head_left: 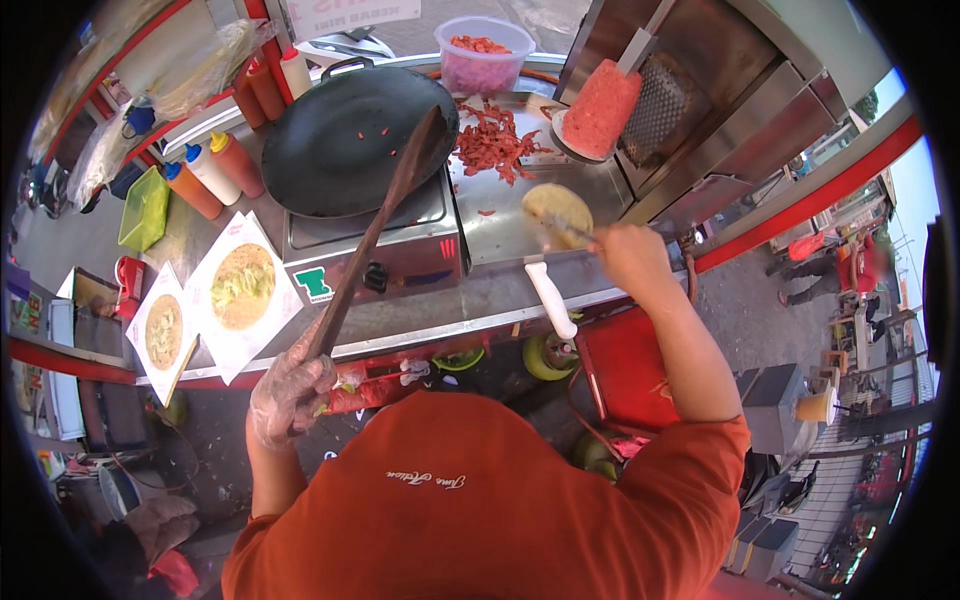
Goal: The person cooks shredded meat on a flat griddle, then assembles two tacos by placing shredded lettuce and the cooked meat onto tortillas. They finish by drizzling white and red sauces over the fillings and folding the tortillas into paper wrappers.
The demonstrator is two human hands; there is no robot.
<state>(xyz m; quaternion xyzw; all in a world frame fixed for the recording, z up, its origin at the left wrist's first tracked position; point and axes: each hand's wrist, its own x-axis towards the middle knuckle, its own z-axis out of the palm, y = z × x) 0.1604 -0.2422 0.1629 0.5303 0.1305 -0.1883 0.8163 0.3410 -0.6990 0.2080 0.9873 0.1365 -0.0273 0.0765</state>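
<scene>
My left hand (290, 392), in a clear plastic glove, is closed round the lower end of a long wooden spatula (375, 228). The spatula slants up over the front of the stove, its tip above the black wok (340, 140). My bare right hand (632, 262) grips a short metal utensil (572, 230), whose exact kind is blurred. Its end meets a round flatbread (550, 208) on the steel griddle (520, 235). Below that hand, a white-handled knife (550, 298) lies across the counter's front edge. Shredded red meat (495, 143) is heaped behind the flatbread.
At the left, two filled flatbreads (243, 287) (164, 332) lie on white papers. Sauce bottles (212, 173) and a green basket (145, 208) stand beyond. A meat cone (600, 110) stands by the grill at the right. Behind is a tub (484, 60); a red stool (625, 375) sits below.
</scene>
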